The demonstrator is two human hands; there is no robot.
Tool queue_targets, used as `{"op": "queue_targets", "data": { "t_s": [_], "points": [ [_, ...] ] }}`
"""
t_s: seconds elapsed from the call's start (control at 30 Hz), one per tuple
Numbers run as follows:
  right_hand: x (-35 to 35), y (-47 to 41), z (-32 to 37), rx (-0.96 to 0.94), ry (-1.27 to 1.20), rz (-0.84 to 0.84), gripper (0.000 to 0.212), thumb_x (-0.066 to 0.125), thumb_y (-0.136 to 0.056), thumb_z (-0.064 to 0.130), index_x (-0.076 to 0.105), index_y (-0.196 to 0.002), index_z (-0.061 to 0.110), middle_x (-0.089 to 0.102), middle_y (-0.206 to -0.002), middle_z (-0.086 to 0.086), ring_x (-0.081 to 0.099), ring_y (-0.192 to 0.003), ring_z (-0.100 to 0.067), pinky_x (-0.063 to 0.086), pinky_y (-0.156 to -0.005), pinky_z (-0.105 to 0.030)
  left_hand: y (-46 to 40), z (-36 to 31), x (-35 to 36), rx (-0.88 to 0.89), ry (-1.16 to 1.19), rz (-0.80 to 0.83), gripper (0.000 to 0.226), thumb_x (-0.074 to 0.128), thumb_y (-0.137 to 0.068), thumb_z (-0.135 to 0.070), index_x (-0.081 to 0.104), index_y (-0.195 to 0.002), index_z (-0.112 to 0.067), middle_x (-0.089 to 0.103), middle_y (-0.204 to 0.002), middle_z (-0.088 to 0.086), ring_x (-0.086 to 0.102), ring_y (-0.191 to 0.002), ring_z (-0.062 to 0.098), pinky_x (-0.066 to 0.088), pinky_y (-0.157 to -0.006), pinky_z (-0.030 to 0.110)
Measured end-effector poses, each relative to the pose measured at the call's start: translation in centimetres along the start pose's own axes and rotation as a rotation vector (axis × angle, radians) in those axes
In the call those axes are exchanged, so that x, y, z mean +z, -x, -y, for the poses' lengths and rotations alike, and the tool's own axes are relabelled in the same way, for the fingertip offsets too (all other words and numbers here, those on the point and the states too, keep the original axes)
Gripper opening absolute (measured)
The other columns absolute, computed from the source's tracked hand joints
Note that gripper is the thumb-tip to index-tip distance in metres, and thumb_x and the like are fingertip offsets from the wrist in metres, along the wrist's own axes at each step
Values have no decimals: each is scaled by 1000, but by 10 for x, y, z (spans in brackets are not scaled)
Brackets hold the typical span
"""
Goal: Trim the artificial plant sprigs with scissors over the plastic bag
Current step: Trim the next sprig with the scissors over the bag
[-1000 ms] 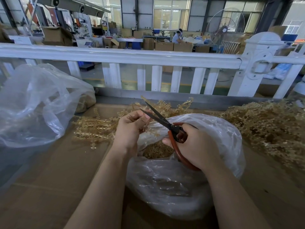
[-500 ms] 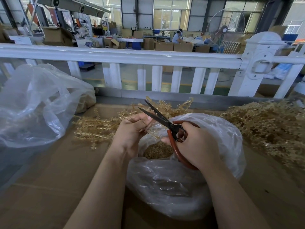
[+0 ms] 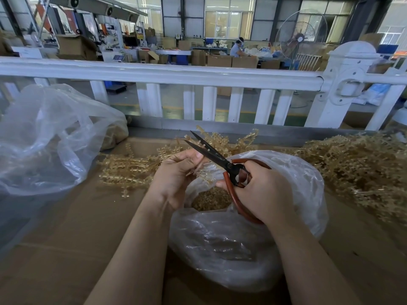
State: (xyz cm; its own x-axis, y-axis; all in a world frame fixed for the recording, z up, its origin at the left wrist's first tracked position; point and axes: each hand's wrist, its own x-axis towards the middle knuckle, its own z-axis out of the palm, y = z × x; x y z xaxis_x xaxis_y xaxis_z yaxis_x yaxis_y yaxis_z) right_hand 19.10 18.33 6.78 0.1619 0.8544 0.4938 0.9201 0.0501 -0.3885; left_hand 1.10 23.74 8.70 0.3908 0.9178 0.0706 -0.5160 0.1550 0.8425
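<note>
Two hands work right above the plastic bag's point(image 3: 304, 183) open mouth. Left hand point(image 3: 174, 179) pinches a golden sprig point(image 3: 199, 171) over the bag, fingers curled tight on its stem. Right hand point(image 3: 262, 192) grips the scissors point(image 3: 220, 160) by their red loops, blades parted, tips pointing beyond the bag toward the white railing point(image 3: 154, 73). Loose sprigs point(image 3: 356, 164) crowd the bag's right edge; bare cardboard point(image 3: 72, 227) lies left of the bag.

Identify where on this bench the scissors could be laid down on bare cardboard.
Bare cardboard lies near left, between the big clear bag and the left forearm. Crowded: loose sprigs ahead, the heap right, the open plastic bag centre.
</note>
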Motion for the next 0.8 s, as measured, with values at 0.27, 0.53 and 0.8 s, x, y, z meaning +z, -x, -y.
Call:
{"op": "queue_targets", "data": {
  "t_s": [0.27,0.53,0.8],
  "points": [
    [-1,0,0,-20,-40,4,77,38,-65,93,69,-96,30,69,-78,16,63,-70,-4,51,-64,-18,-3,1,-1,24,-40,-46,4,70,-75,-13,72,-78,-12,66,-67,0,62,-59,8,53,-56,19],
    [-1,1,2,-24,-15,-9,78,33,-65,94,67,-93,30,65,-78,20,57,-68,-2,33,-59,-8,-3,3,3,134,-118,-49,9,60,-88,3,64,-80,-2,72,-68,1,66,-57,7,51,-50,18],
    [0,3,1,-43,-36,-23,75,35,-67,93,68,-91,30,68,-77,18,60,-67,-2,32,-59,-4,-4,5,-1,196,-259,-54,6,65,-85,-3,68,-81,-6,73,-78,0,66,-70,6,50,-61,17]
  ]
}}
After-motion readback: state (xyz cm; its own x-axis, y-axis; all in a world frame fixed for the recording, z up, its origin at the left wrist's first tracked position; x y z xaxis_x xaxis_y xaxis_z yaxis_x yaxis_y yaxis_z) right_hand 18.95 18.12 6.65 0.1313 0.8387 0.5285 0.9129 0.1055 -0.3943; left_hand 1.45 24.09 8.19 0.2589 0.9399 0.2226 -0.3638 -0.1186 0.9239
